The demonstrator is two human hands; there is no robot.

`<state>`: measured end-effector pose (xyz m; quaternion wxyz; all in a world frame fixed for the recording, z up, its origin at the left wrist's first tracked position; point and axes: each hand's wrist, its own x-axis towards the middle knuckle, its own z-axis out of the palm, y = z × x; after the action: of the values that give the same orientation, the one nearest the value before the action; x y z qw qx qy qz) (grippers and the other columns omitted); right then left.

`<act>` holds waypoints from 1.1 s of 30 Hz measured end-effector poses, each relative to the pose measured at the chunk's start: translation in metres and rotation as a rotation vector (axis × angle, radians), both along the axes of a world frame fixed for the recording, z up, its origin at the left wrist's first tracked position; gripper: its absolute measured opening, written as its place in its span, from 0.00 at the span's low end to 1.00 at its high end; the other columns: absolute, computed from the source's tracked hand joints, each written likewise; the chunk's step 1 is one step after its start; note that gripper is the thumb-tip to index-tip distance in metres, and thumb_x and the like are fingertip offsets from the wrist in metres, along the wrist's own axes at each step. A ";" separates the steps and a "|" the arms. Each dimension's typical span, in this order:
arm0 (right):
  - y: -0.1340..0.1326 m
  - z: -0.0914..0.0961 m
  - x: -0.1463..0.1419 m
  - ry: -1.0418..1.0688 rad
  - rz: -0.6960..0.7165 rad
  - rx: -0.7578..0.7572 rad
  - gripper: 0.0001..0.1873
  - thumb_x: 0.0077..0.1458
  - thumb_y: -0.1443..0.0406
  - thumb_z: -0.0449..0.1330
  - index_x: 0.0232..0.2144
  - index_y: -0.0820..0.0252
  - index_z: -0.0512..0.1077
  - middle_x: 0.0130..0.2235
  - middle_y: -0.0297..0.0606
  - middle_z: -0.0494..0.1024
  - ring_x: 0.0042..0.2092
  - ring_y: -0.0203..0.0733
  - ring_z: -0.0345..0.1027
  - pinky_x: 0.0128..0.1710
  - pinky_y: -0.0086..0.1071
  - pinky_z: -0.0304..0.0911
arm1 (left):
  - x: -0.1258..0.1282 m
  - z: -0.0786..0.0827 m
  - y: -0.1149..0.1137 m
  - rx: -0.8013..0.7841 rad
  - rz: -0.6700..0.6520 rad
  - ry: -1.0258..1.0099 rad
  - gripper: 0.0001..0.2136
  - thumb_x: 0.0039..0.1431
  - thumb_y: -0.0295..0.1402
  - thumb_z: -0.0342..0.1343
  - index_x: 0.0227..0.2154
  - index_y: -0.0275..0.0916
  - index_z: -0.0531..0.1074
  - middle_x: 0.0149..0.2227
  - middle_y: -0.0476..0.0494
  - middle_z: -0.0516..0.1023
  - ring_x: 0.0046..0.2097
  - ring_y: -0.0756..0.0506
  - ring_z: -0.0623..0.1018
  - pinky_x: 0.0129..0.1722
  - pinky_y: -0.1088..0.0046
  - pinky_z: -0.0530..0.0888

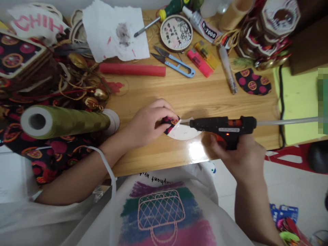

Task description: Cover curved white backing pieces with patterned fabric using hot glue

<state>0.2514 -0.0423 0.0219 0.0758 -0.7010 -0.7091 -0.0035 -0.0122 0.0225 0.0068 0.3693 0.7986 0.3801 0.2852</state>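
So the left hand [151, 123] has thumb and fingers closed in a pinch on the dark patterned end [170, 121] of a small white piece [188, 131]. The right hand [242, 157] is wrapped around the handle of a glue gun [222, 126], little red light on; can't tell if the trigger is squeezed.

The piece sits on the desk [146, 92] between the two hands, just right of the left fingertips. It's fan-shaped, long axis running pretty much left to right, curved edge toward the person. Left hand is clearly the nearer one since it's touching it. The gun comes in from the right, roughly along that same axis, nozzle pointing at the line where pattern meets white. Touching or just above? Can't tell from here. A clear glue stick [287, 121] pokes out the back.

Farther out: a green roll [77, 121] beyond the left forearm, then past the hands a red stick [132, 69], blue snips [176, 65], pink lighter [200, 63] and a pen [228, 70]. A patterned scrap [253, 82] lies off to the right, near a yellow-green sheet [297, 106].
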 end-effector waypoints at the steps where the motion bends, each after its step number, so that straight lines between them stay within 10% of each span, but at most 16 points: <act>1: 0.001 0.001 0.000 -0.002 -0.009 0.004 0.27 0.50 0.44 0.57 0.39 0.61 0.69 0.20 0.35 0.70 0.20 0.44 0.65 0.19 0.32 0.54 | 0.000 0.000 0.000 0.000 -0.001 0.000 0.07 0.58 0.23 0.57 0.38 0.38 0.76 0.40 0.44 0.77 0.43 0.46 0.78 0.44 0.69 0.75; 33: -0.002 -0.008 0.005 0.013 0.022 0.037 0.28 0.53 0.50 0.55 0.48 0.64 0.67 0.20 0.34 0.69 0.21 0.45 0.65 0.20 0.31 0.52 | 0.000 0.002 0.000 0.007 0.014 0.025 0.07 0.58 0.23 0.58 0.38 0.38 0.75 0.40 0.45 0.78 0.43 0.47 0.78 0.44 0.70 0.76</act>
<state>0.2563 -0.0444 0.0136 0.0934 -0.6917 -0.7160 -0.0112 -0.0126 0.0226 0.0091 0.3598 0.8007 0.3892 0.2791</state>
